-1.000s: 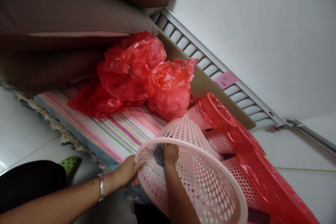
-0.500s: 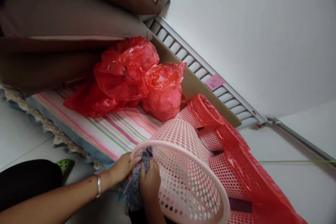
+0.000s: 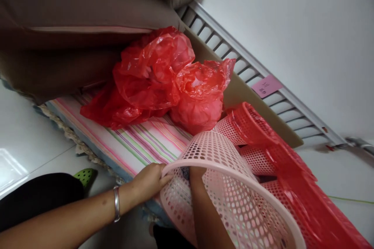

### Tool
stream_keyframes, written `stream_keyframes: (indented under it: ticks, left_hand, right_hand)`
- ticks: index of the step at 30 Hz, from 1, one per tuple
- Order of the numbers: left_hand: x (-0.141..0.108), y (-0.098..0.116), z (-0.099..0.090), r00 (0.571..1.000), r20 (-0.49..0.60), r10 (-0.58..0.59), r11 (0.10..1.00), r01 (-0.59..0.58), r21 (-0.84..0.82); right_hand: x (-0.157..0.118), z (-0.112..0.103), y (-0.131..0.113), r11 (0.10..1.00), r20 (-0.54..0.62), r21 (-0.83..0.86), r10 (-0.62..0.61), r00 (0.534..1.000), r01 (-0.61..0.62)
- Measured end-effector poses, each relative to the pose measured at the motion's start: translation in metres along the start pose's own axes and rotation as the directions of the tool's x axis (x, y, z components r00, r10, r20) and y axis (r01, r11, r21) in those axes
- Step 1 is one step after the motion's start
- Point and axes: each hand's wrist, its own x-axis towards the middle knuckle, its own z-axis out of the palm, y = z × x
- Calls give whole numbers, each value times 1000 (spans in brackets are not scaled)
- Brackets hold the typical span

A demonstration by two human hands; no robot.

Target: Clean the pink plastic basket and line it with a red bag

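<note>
A pink perforated plastic basket (image 3: 228, 149) lies tilted with its wide mouth toward me. My left hand (image 3: 149, 181), with a silver bangle at the wrist, is closed on the basket's rim at its left side. My right hand (image 3: 198, 172) reaches inside the basket, against the wall near the left hand. A bit of blue-grey cloth (image 3: 185, 172) shows beside the right hand's fingers, which are mostly hidden behind the basket's wall.
Red plastic bags (image 3: 152, 74) sit on a striped bed sheet (image 3: 143, 140). More pink baskets (image 3: 258, 159), partly covered in red plastic, stand at right. A pink note (image 3: 266, 85) hangs on the metal bed rail (image 3: 230, 41). Brown cushions (image 3: 87, 4) fill the upper left; a green clog (image 3: 84, 177) is below.
My right hand has gone from the rim into the basket with the cloth. The left hand has left the cloth and grips the rim. The view has shifted somewhat.
</note>
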Motion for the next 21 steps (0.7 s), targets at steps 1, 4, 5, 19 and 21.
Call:
stream_keyframes:
  ticks: [1, 4, 5, 19, 21]
  left_hand:
    - [0, -3, 1, 1000, -6, -8, 998, 8, -60]
    - [-3, -19, 14, 994, 71, -88, 961, 104, -256]
    - [-5, -25, 20, 981, 138, -135, 939, 171, -299]
    - [-14, -46, 52, 962, 186, -198, 866, 261, -426]
    - [-15, -41, 51, 961, 178, -214, 869, 270, -415]
  right_hand:
    - [-3, -1, 1, 1000, 7, -12, 4, 1000, -4]
    - [-11, -5, 2, 999, 23, -32, -2, 1000, 3]
    - [-12, -7, 2, 999, 28, -38, -6, 1000, 7]
    - [-127, -26, -3, 923, 35, -91, -373, 927, 375]
    - [-145, -26, 1, 902, 31, -63, -426, 904, 427]
